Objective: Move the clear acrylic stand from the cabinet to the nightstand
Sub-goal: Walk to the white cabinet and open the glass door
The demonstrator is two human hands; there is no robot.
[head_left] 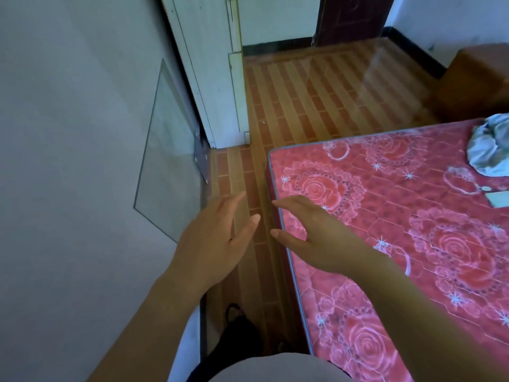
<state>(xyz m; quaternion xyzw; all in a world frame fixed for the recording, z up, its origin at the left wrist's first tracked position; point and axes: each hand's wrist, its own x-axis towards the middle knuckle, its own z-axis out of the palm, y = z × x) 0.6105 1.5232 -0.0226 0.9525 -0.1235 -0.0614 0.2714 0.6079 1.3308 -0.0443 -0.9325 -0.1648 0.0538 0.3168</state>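
Observation:
The clear acrylic stand [168,161] is a see-through sheet resting against the grey cabinet surface [68,161] on the left, with a small dark fitting at its far right corner. My left hand [220,238] hovers just right of the sheet's near corner, fingers spread and empty; I cannot tell if it touches the sheet. My right hand [305,232] is beside it over the edge of the bed, also spread and empty. A brown wooden nightstand [473,78] stands at the far right by the wall.
A bed with a red rose-patterned mattress [399,230] fills the right side, with a crumpled pale cloth [490,147] on it. A narrow strip of striped floor [248,175] runs between cabinet and bed. A white door frame [217,78] stands ahead.

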